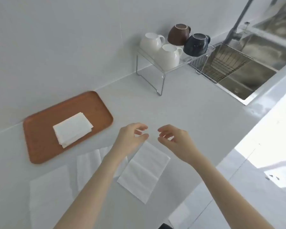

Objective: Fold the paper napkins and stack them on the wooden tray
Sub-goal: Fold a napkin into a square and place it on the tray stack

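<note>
A wooden tray [40, 146] lies at the left of the white counter, with a small stack of folded napkins [72, 129] in its middle. A half-unfolded white napkin [144, 172] lies flat on the counter near the front edge. My left hand [130, 139] hovers over its far corner, fingers curled and apart; whether they touch the paper is unclear. My right hand [173, 138] floats just to the right, above the bare counter, fingers loosely curled and holding nothing. More flat napkins [87, 166] [48, 195] lie left of my left forearm.
A wire rack [157, 75] at the back holds two white mugs [168, 56], a brown mug [178, 34] and a dark blue mug [196, 45]. Right of it a steel sink [248, 83] with a wire basket [221, 63]. The counter's front edge runs diagonally at lower right.
</note>
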